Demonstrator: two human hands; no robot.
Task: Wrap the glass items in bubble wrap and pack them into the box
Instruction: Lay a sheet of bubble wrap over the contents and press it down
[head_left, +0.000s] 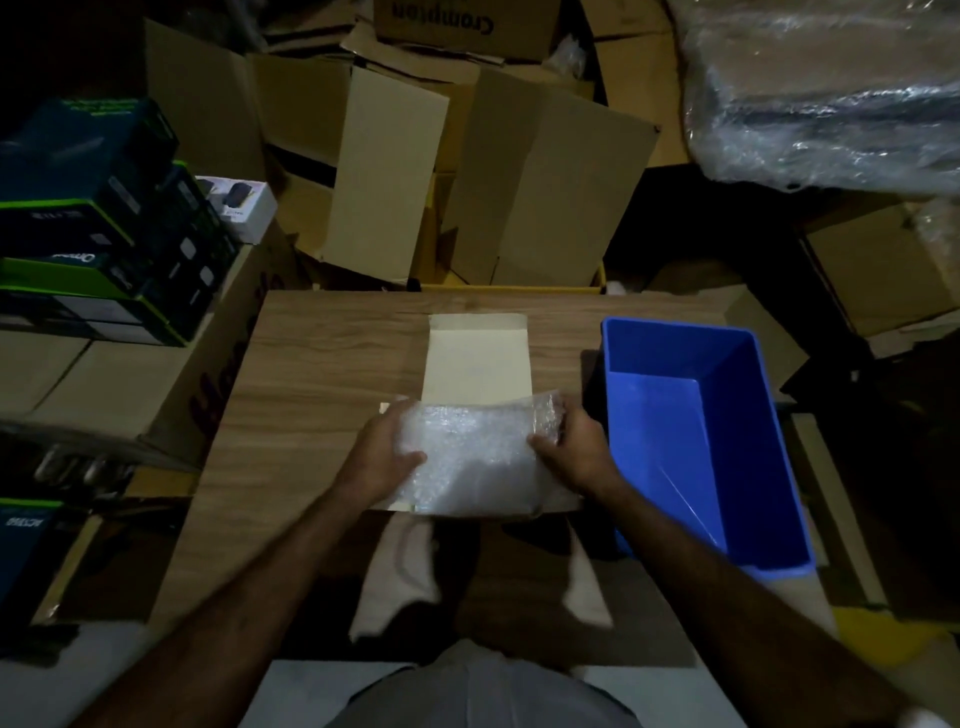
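Both hands, left hand (382, 451) and right hand (574, 448), grip the bubble-wrapped bundle (475, 462) over the box (475, 358); loose wrap may snag its rim.

Dim room, light weak and falling mostly on the wooden table (332, 364) in front of me; corners go nearly black. Beyond the far edge I see a heap of flattened and open cardboard cartons (545, 182), one printed "Crompton" (447, 21) upside down. To my left, stacked dark retail boxes with green trim (93, 223) sit on large brown cartons (130, 384); a small white product box (241, 208) is beside them. Upper right, a bulky load under clear plastic sheeting (831, 93). Pale floor (67, 686) shows at lower left.
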